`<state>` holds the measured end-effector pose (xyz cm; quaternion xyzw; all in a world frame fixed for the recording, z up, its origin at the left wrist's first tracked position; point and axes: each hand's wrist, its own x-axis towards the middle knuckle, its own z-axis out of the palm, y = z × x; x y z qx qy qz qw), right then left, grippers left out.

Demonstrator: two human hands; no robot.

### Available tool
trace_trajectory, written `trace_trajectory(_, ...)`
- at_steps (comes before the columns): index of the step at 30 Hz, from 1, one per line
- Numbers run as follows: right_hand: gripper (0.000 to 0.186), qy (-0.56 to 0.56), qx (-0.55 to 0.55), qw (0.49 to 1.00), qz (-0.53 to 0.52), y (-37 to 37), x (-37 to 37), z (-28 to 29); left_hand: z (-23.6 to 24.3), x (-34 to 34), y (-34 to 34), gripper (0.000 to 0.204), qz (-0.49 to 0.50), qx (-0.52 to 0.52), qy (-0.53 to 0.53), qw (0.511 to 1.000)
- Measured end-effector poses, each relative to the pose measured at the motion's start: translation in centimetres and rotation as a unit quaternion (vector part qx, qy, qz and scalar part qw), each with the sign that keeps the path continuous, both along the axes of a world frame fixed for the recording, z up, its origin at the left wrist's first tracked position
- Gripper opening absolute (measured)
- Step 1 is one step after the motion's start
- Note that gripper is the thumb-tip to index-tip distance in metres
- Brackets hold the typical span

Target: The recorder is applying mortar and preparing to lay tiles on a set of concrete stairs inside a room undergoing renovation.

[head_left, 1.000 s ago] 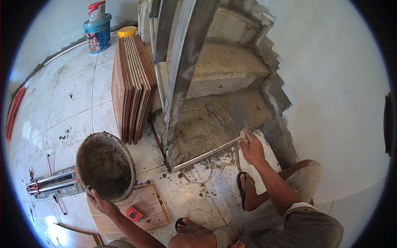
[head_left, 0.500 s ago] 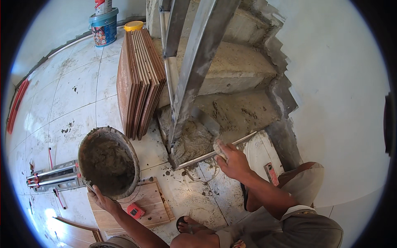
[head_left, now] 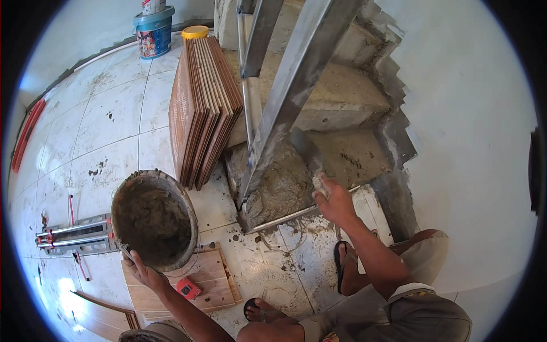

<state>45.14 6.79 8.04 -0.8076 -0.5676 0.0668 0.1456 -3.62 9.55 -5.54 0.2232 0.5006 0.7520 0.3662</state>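
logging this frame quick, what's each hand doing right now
Left hand: closed on the rim of the mortar bucket.
Right hand: closed on a trowel over the wet step.

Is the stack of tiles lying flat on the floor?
No, the stack of tiles stands on edge, leaning against the concrete stairs.

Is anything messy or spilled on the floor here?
Yes. Grey mortar smears and splatters dirty the white floor tiles in front of the bottom step. The left hand tips the mortar bucket on its side, though nothing pours out.
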Motion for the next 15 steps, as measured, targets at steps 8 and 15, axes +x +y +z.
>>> trace_trajectory(8, 0.06, 0.023, 0.016, 0.99, 0.138, -4.1, -4.1, 1.4, -0.1, -0.1, 0.1, 0.049, -0.003, 0.013, 0.003, 1.0)
trace_trajectory(15, 0.059, 0.054, -0.009, 0.987, 0.151, -7.1, -4.7, 2.4, -0.4, -0.2, 0.2, 0.046, -0.003, 0.017, -0.002, 1.0)
